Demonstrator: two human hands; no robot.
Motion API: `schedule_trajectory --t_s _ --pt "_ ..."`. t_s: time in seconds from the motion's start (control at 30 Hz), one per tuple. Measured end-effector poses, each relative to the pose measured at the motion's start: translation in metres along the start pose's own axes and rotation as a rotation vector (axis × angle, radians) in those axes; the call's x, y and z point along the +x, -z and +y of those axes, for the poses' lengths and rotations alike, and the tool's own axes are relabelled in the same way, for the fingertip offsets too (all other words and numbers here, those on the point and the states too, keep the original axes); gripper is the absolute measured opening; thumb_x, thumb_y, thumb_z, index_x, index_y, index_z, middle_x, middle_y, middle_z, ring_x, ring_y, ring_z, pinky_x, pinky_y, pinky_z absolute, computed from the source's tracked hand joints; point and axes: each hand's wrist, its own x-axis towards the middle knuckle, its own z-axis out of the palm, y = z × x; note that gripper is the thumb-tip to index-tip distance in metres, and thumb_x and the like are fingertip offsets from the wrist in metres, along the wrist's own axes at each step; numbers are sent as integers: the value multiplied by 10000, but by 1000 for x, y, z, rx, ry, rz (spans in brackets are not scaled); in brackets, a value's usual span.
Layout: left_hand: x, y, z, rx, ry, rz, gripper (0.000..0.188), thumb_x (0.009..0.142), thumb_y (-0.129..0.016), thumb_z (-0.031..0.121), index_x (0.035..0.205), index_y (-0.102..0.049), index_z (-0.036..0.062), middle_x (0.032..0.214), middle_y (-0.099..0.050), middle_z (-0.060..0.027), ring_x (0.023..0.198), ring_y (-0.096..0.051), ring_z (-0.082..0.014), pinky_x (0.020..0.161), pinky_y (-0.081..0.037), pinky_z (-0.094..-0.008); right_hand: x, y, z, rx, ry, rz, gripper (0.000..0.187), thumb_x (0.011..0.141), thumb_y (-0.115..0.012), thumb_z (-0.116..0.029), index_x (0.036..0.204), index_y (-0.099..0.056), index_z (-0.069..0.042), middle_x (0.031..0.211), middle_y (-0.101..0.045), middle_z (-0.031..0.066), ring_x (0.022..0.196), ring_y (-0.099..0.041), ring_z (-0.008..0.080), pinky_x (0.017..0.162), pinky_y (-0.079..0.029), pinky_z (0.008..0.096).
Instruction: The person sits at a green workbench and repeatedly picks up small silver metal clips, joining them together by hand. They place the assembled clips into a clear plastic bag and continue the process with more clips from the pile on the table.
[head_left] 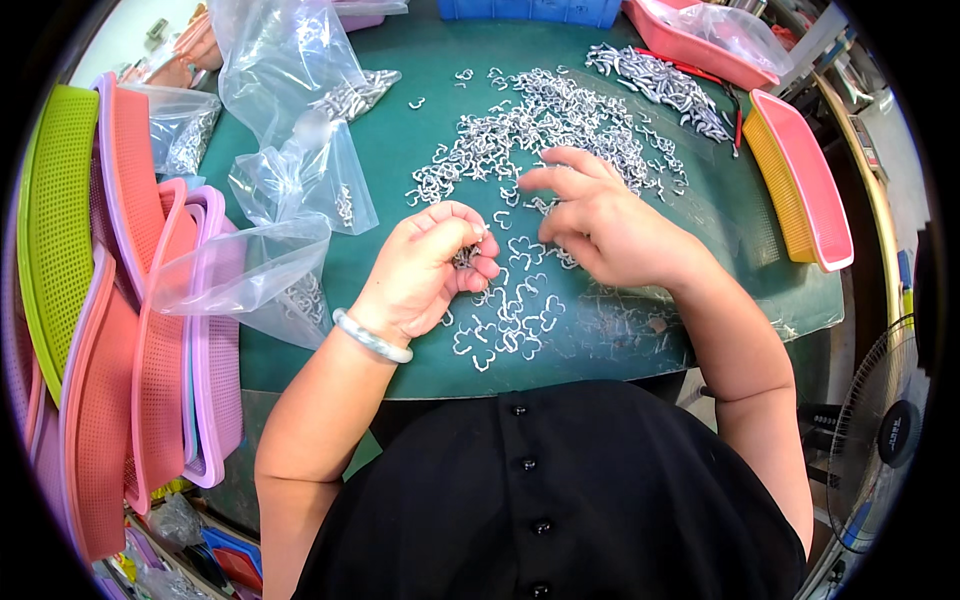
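Observation:
My left hand [425, 268], with a pale bangle [372, 337] at its wrist, is closed around a small bunch of metal pieces [466, 257]; the fingers partly cover them. My right hand [615, 222] is at the near edge of a wide heap of small silvery curved hooks [550, 120]. Its fingers are apart, and I see nothing held in them. Between and below the hands, several white-silver wavy hooks [512, 325] lie loosely scattered on the green tabletop [620, 345].
Clear plastic bags [285, 185] with metal pieces lie at the left. Stacked colored baskets [100, 400] crowd the left edge. A pile of grey metal parts [665, 85] is at the far right, near a pink and yellow basket [800, 180]. A fan [880, 430] stands at lower right.

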Motion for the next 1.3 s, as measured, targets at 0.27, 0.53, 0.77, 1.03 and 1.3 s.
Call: schedule_trajectory --t_s 0.27,0.53,0.77,1.03,1.3 --pt "1 6 0 -104 -75 68 38 877 -523 57 909 -544 58 832 -611 -103 682 -600 -165 582 -496 -252 7 -14 0 -58 -17 30 175 728 -621 13 876 -692 -46 1292 -521 125 1290 -381 380 1036 -355 495" --pt "2 10 0 -156 -109 52 89 870 -521 63 945 -565 40 877 -592 -87 731 -584 -164 619 -488 -258 15 -14 -2 -80 41 -20 306 734 -570 -1 995 -714 -74 1326 -502 139 1312 -354 382 1055 -314 498" --pt "1 8 1 -122 -91 87 140 919 -545 109 1014 -599 20 831 -576 -47 693 -566 -135 585 -458 -238 16 -16 2 -197 -42 -5 376 728 -558 40 1058 -690 -81 1343 -483 130 1312 -346 397 1067 -306 505" --pt "2 12 0 -88 -90 80 133 930 -544 101 1012 -597 11 769 -536 -13 623 -511 -91 504 -395 -200 17 -19 7 -91 -59 93 259 798 -582 11 1017 -684 -83 1325 -500 125 1291 -375 395 1055 -332 498" --pt "2 10 2 -52 -75 96 142 931 -526 93 1023 -590 5 781 -536 -12 623 -511 -83 497 -390 -193 27 -29 0 -129 0 123 171 766 -674 -97 932 -712 -85 1246 -551 105 1264 -407 356 1026 -339 485"
